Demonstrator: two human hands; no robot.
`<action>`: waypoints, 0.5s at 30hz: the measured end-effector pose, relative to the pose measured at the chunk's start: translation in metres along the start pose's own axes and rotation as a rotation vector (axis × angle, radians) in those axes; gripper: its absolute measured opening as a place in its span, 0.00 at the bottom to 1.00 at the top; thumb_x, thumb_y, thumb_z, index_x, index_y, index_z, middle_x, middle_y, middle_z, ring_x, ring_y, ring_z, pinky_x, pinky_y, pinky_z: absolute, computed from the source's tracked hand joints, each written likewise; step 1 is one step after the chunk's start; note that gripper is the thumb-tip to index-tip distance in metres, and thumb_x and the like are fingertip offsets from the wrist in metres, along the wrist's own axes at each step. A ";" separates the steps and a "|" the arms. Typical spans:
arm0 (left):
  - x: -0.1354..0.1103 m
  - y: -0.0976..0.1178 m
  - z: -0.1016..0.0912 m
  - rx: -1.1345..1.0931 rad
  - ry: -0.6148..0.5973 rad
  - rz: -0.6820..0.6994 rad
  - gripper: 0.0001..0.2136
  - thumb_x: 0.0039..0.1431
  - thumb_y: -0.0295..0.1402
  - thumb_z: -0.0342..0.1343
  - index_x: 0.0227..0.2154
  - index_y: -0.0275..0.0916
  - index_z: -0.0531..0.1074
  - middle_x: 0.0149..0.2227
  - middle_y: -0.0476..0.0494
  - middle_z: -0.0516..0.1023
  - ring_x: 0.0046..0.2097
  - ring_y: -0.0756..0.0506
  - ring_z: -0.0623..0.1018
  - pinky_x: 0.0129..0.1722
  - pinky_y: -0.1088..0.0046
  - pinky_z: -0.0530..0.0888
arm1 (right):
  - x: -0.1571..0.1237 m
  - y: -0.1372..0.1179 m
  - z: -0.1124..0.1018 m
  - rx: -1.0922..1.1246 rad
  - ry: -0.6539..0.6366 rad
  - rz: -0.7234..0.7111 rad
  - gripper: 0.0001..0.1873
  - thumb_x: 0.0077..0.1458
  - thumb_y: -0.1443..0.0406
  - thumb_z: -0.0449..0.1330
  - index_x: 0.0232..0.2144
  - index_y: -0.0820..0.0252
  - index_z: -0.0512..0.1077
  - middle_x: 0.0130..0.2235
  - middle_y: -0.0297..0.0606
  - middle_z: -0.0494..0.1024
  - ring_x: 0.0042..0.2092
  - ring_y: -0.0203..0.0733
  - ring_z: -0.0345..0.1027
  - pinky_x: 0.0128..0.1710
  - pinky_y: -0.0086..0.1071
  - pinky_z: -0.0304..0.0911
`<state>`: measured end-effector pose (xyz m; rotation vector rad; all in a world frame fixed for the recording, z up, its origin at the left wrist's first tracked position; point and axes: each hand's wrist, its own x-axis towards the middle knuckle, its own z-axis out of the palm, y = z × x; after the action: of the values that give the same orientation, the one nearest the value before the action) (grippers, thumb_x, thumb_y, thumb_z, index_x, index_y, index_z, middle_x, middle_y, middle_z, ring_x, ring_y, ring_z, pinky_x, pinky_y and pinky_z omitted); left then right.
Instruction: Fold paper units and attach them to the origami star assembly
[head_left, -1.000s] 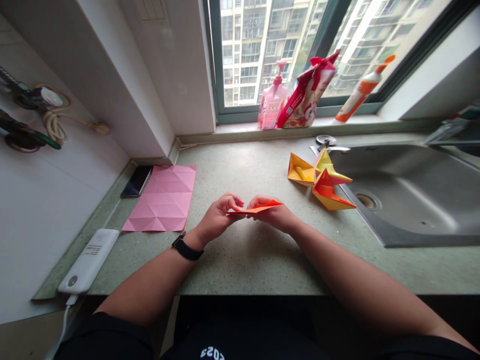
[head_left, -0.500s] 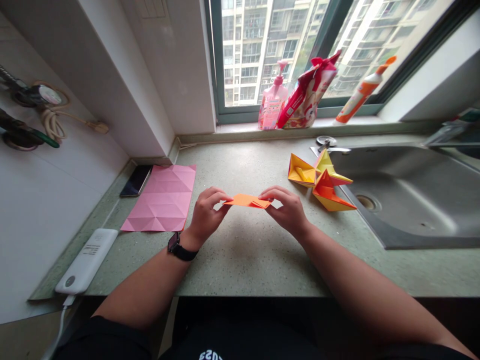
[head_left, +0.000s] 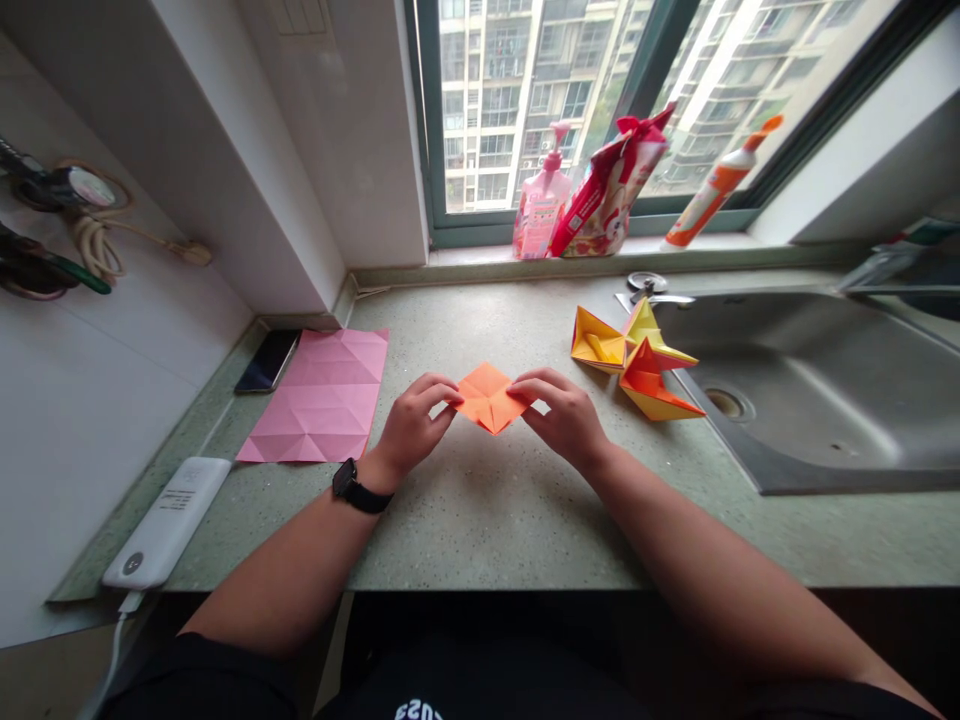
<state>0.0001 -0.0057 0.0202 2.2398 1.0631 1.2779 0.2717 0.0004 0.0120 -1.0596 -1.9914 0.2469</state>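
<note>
Orange folded paper [head_left: 487, 398] is pinched at opposite corners between the left hand [head_left: 411, 425] and right hand [head_left: 562, 420]. Left of that paper lies a pink creased sheet [head_left: 315, 397]; to its right, yellow-orange origami models [head_left: 637, 362].

One left hand [head_left: 411, 428], one right hand [head_left: 562, 420], one orange paper square [head_left: 486, 398]. Far right: three folded paper models [head_left: 646, 378]. Left: one pink creased sheet [head_left: 315, 398], one phone [head_left: 267, 361], one power bank [head_left: 166, 522].
</note>
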 end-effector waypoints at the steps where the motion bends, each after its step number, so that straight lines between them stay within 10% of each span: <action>1: 0.000 -0.002 0.000 0.004 -0.015 -0.013 0.06 0.69 0.23 0.61 0.40 0.42 0.79 0.46 0.42 0.82 0.51 0.41 0.83 0.55 0.59 0.80 | 0.000 0.001 0.001 -0.001 -0.023 0.005 0.11 0.64 0.69 0.63 0.41 0.49 0.83 0.45 0.41 0.85 0.46 0.49 0.80 0.48 0.43 0.76; 15: -0.004 -0.008 0.006 0.234 -0.365 -0.055 0.10 0.62 0.22 0.64 0.43 0.41 0.81 0.47 0.42 0.85 0.50 0.39 0.83 0.55 0.58 0.78 | -0.004 0.009 0.010 -0.214 -0.445 -0.027 0.14 0.60 0.71 0.67 0.45 0.51 0.88 0.46 0.43 0.85 0.46 0.50 0.79 0.51 0.44 0.71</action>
<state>-0.0001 -0.0031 0.0096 2.4678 1.1671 0.7111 0.2703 0.0048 -0.0012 -1.1873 -2.4731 0.2775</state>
